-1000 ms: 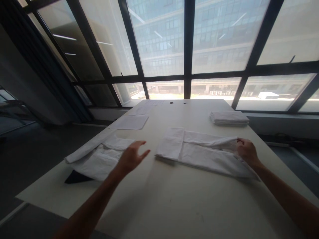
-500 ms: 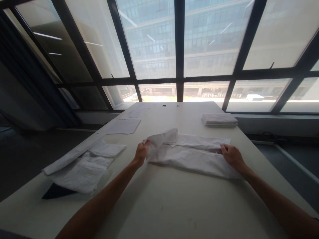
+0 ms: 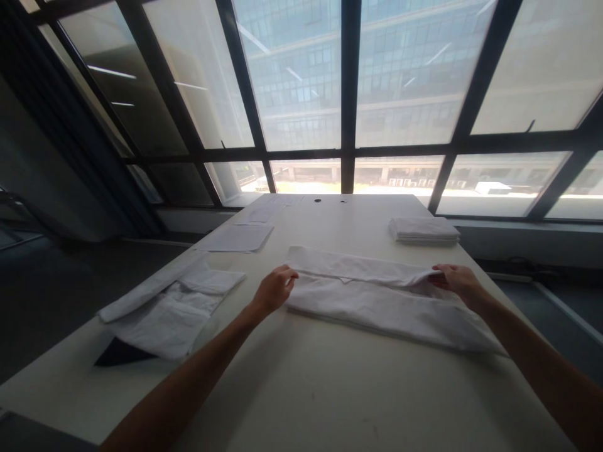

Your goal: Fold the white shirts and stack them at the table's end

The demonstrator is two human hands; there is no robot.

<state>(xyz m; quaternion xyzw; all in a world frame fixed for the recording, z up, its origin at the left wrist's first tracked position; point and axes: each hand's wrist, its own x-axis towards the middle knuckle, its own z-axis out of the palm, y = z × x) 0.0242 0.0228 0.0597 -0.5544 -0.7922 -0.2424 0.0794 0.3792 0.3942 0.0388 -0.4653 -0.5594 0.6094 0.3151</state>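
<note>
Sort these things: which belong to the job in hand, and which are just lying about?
Job in hand:
long white cloth
left hand, at its left end
right hand, holding its far edge

Lying about, untouched:
rumpled white cloth
papers
folded white stack, perhaps related

bare left forearm [image 3: 198, 370]: stretched forward, slanting inward | bare left hand [image 3: 274, 290]: closed in a pinch, pointing inward | bare right forearm [image 3: 527, 348]: reaching forward, angled inward | bare right hand [image 3: 461, 284]: also pinching, well apart from left
</note>
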